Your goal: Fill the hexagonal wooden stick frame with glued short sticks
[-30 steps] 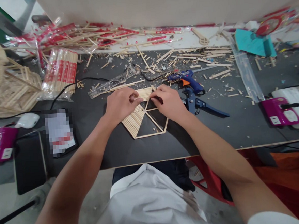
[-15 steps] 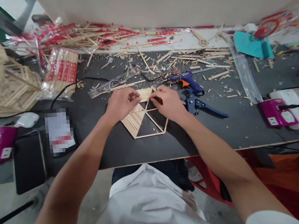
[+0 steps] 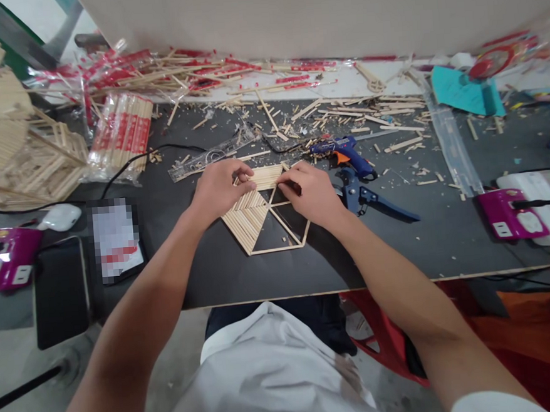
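Observation:
A hexagonal frame of thin wooden sticks [image 3: 247,228] lies flat on the dark table. Its left section and upper section are filled with side-by-side sticks, while the lower and right sections show only outline sticks. My left hand [image 3: 221,188] is closed at the left end of the upper section, thumb and fingertips pinched. At that section's right end, my right hand [image 3: 307,188] is also pinched. A short wooden stick [image 3: 267,186] along the lower edge of the filled rows spans between the two sets of fingertips. The fingers partly hide its ends.
A blue glue gun [image 3: 341,151] and blue cutters [image 3: 373,200] lie right of the frame. Behind are a clear ruler [image 3: 187,166], scattered stick offcuts and packed chopsticks [image 3: 122,135]. Phones, a purple power socket [image 3: 17,249] and a stick model [image 3: 50,165] stand left.
The camera view has shifted slightly, so the left-side things appear farther right. Both hands keep nearly the same pinched position over the upper section.

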### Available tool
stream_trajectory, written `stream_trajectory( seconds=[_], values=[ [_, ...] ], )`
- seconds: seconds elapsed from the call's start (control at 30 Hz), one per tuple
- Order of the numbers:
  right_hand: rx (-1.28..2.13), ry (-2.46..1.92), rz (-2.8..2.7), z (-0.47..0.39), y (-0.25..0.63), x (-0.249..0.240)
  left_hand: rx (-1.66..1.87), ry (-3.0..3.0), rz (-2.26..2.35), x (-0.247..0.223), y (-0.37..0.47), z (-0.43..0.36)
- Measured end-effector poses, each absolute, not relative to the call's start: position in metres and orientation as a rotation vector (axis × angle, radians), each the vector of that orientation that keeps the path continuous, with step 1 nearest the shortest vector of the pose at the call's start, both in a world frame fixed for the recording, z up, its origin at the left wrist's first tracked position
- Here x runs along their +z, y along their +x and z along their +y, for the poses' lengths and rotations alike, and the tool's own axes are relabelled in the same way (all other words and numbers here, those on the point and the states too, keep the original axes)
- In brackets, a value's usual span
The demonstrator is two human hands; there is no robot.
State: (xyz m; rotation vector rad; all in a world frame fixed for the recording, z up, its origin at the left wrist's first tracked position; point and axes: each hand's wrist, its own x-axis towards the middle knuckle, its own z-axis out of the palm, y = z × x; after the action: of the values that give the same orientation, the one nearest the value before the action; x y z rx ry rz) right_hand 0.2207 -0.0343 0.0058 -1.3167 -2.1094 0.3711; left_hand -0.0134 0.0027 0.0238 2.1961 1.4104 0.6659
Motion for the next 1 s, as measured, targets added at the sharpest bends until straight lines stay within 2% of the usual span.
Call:
stream_trajectory(
  seconds=[0.37,0.6,0.87,1.0],
  values=[
    [0.419,-1.320,-2.166,-0.037,0.220,0.012,0.794,2.256,1.441,0.028,-0.014,0.005],
    [0.415,-1.320,-2.166,-0.037,0.221,0.012,0.895,2.110,1.659,0.026,-0.021,0.010],
    [0.398,-1.315,-2.176,-0.037,0.221,0.013,0.838,2.079,1.704,0.029,-0.025,0.013],
    [0.388,-1.296,-2.183,-0.038,0.222,0.013,0.721,2.251,1.635,0.029,-0.024,0.010]
  ],
)
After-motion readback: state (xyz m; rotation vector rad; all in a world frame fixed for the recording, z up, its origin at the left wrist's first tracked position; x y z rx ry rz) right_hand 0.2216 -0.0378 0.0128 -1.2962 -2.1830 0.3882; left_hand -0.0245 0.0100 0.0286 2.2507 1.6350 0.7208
